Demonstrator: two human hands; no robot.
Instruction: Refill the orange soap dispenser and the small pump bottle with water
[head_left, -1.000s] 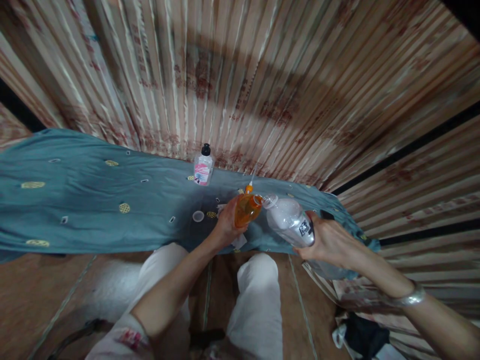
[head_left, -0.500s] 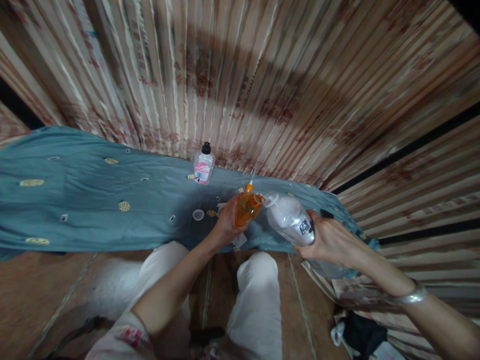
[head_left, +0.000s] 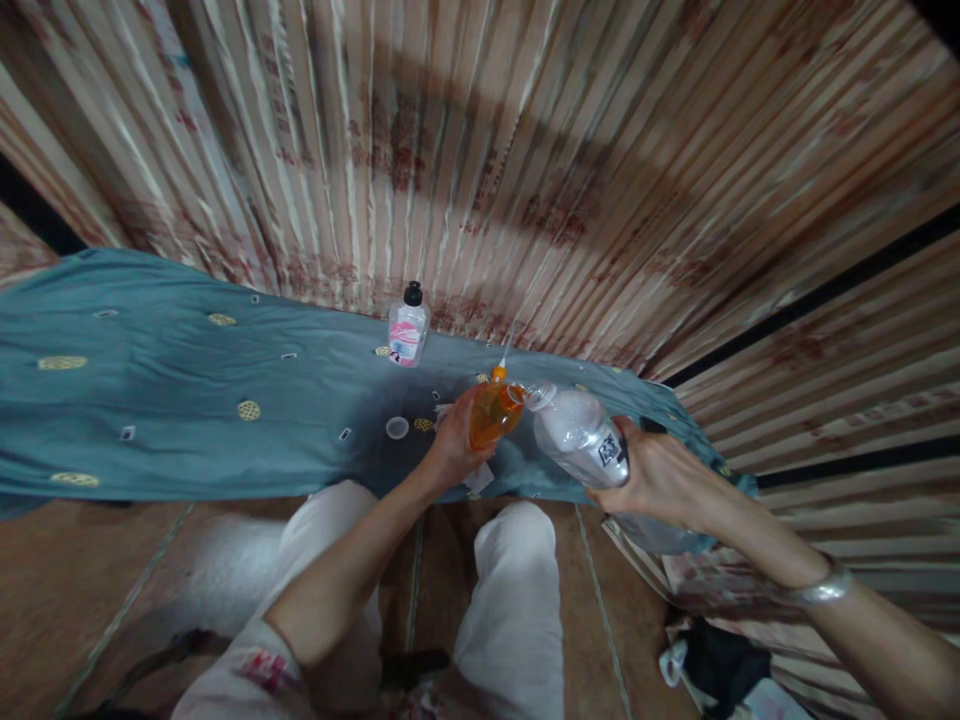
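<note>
My left hand (head_left: 454,445) is wrapped round an orange see-through bottle (head_left: 493,418), its open neck tilted up to the right. My right hand (head_left: 656,475) grips a large clear plastic bottle (head_left: 574,432), tipped so that its mouth meets the orange bottle's neck. Whether liquid is passing between the mouths I cannot tell. Just behind them on the cloth lies an orange pump top (head_left: 499,373) with a thin clear tube. Left of my left hand is a small round whitish cap (head_left: 397,428). Part of a pale piece of paper (head_left: 478,480) shows below the orange bottle.
A clear bottle with a black cap and pink label (head_left: 407,335) stands near the back edge. A teal patterned cloth (head_left: 180,400) covers the narrow surface. Behind it hangs a pleated curtain (head_left: 450,150). Dark items (head_left: 724,660) lie on the floor at lower right.
</note>
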